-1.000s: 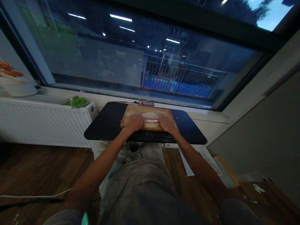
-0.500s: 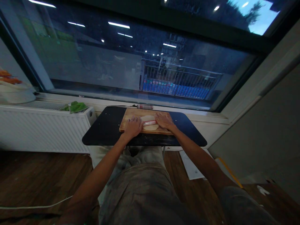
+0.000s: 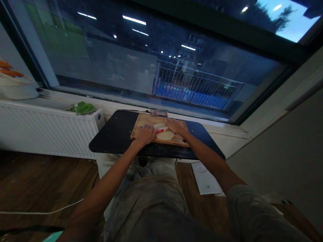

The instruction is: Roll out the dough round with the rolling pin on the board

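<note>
A flat, pale round of dough (image 3: pixel 165 135) lies on a wooden cutting board (image 3: pixel 173 141). Across it runs a slim light rolling pin (image 3: pixel 161 130) with a red label; both its ends are hidden under my hands. My left hand (image 3: pixel 146 133) is curled over the left end, at the dough's left edge. On the right end my right hand (image 3: pixel 176 126) lies with its fingers stretched out and pointing away to the left. The dough reaches out on the near side of the pin.
The board rests on a black folding table (image 3: pixel 111 134) against the window sill. A blurred-out small object (image 3: pixel 158 113) sits behind the board. To the left, a white radiator (image 3: pixel 47 127) carries a green cloth (image 3: pixel 84 108) and a white container (image 3: pixel 19 89). A white flat panel (image 3: pixel 206 179) lies on the floor.
The pin has turned under my hands, so its red label shows differently. My hands have shifted slightly on the board. The whole view has tilted a little.
</note>
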A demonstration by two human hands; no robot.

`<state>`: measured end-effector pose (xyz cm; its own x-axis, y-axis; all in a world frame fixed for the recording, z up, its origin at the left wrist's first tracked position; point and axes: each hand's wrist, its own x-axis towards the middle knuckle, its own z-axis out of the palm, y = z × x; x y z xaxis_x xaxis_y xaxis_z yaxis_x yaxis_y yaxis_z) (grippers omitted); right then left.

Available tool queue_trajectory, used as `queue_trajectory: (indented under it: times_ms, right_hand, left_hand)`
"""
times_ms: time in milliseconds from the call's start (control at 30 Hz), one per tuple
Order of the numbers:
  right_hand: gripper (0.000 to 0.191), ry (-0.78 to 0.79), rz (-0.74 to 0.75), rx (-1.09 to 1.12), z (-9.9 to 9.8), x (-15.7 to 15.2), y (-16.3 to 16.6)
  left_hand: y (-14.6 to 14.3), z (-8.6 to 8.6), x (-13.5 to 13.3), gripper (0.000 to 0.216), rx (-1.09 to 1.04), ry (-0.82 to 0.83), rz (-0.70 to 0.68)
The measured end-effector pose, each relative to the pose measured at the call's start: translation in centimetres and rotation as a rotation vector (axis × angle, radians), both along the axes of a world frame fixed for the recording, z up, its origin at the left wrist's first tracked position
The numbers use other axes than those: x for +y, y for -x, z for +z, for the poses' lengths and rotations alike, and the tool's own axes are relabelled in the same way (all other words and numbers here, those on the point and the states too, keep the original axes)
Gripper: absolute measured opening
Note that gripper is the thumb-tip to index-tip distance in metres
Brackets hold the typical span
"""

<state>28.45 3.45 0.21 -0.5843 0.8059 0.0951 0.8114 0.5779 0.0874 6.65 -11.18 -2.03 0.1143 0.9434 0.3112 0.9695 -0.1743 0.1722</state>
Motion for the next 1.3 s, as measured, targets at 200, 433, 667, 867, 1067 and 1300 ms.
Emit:
queue_trajectory:
  times_ms: [200, 433, 667, 867, 1067, 1300]
  right_hand:
    - [0.063, 0.064, -0.065, 0.007, -0.5, -1.3, -1.0]
    - [0.067, 0.059, -0.103, 0.097, -1.0, -5.6, -3.0]
    - [0.074, -0.033, -0.073, 0.367, -3.3, -10.1, -4.5]
    - [0.069, -0.137, -0.032, 0.392, -4.4, -15.2, -4.2]
    - [0.062, -0.275, -0.051, 0.323, -4.5, -19.5, -2.3]
    - [0.069, -0.176, -0.024, 0.249, -2.8, -14.1, -2.7]
  left_hand:
    - [-0.3, 0.2, 0.0, 0.066, -0.033, -0.004, 0.074]
    - [-1.0, 0.5, -0.1, 0.065, -0.067, -0.010, 0.118]
    - [-0.6, -0.1, 0.9, 0.062, -0.038, -0.068, 0.091]
    - [0.3, -0.8, 2.3, 0.056, 0.005, -0.115, 0.020]
    - [0.9, -1.3, 3.0, 0.052, 0.028, -0.143, -0.012]
    - [1.7, -2.1, 2.6, 0.049, 0.000, -0.105, -0.022]
